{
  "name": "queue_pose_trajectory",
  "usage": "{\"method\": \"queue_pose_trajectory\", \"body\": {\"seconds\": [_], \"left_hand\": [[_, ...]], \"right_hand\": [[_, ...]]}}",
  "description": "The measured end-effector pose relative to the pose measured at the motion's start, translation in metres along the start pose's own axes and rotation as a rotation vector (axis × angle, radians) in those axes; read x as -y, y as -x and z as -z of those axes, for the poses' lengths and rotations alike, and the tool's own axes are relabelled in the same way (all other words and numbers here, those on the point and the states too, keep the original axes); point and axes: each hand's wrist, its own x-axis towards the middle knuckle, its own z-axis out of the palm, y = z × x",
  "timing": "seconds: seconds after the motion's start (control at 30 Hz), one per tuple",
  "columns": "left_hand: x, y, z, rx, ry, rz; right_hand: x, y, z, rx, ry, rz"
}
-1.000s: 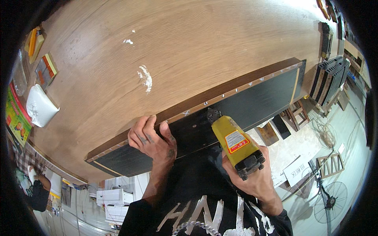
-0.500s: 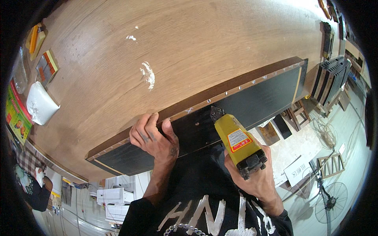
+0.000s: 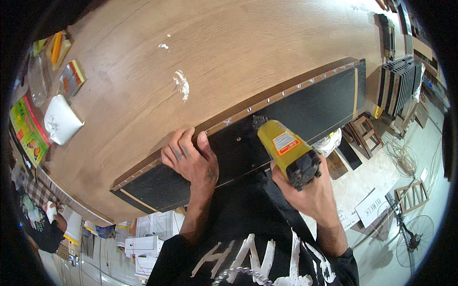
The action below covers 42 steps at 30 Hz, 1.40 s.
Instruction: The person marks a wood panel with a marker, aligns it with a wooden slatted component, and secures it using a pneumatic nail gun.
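A long dark panel [image 3: 315, 101] with a brown wooden edge strip lies aslant along the near side of the table. My left hand [image 3: 191, 159] grips it left of the middle, fingers hooked over the strip and thumb on top. In my right hand [image 3: 310, 195] is a yellow nail gun [image 3: 281, 140] with a black rear end. Its dark nose is at the panel's black face, close to the strip; I cannot tell whether it touches. Small pale marks run along the strip, one of them a cross near my left thumb.
White smears [image 3: 182, 86] mark the wooden tabletop [image 3: 119, 95]. At its left lie a white bag [image 3: 63, 119] and a green-red packet [image 3: 29, 131]. A stack of dark slats [image 3: 397, 88] stands at right, above a standing fan [image 3: 414, 240]. Another person [image 3: 40, 219] is at lower left.
The whole view has shifted slightly. The nail gun's rear end has risen, so the tool stands more upright, while its nose stays near the same spot. My left hand keeps its hold.
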Motion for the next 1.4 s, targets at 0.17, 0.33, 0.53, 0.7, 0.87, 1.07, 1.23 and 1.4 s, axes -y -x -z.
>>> {"method": "queue_pose_trajectory", "body": {"seconds": [0.17, 0.33, 0.53, 0.7, 0.87, 1.07, 1.23, 1.4], "left_hand": [[0.042, -0.006, 0.016, -0.026, -0.045, -0.067], [0.147, 0.024, 0.052, -0.193, -0.167, 0.001], [0.196, 0.031, 0.065, -0.252, -0.148, 0.114], [0.209, 0.033, 0.061, -0.225, -0.022, 0.089], [0.211, 0.032, 0.068, -0.105, -0.011, 0.081], [0.216, 0.029, 0.069, -0.115, 0.016, 0.079], [0.215, 0.027, 0.07, -0.09, 0.002, 0.058], [0.217, 0.029, 0.069, -0.102, 0.005, 0.061]], "right_hand": [[-0.006, 0.024, 0.005, -0.147, -0.377, -0.196], [-0.017, 0.041, 0.002, -0.191, -0.481, -0.158], [-0.005, 0.056, -0.029, -0.339, -0.437, 0.006], [0.022, 0.043, -0.044, -0.2, -0.441, -0.24], [0.029, 0.034, -0.059, -0.049, -0.164, -0.222], [0.062, 0.018, -0.059, 0.011, -0.133, -0.212], [0.068, 0.013, -0.059, 0.055, -0.162, -0.285], [0.075, 0.004, -0.052, 0.156, -0.17, -0.306]]}}
